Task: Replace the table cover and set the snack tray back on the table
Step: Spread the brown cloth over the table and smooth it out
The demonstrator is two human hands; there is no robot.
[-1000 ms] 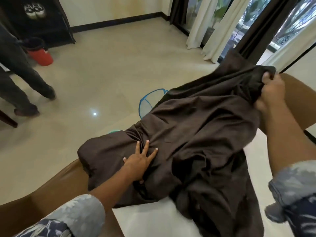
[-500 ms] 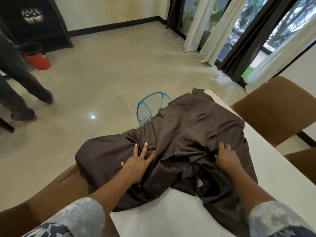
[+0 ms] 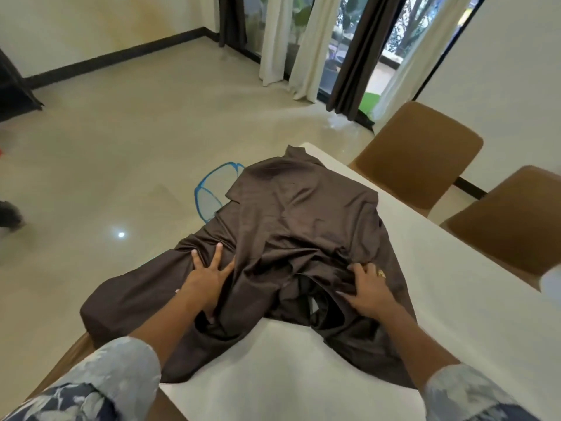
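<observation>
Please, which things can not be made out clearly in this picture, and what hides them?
Head view:
Snack tray: not in frame.
Blue-rimmed mesh thing: half behind the brown cover; its kind is unclear.
Right hand: fingertips sunk in folds; pinching or pressing, unclear.
Table beneath the cover: hidden.
Dark shoe: cut by the left edge, blurred.

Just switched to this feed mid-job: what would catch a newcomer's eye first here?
A dark brown table cover lies bunched in a crumpled heap on the white table, not spread out. Both hands are on it: the left hand pressed flat with fingers spread, the right hand resting on the folds. On the floor past the table's left edge sits a blue-rimmed mesh basket.
</observation>
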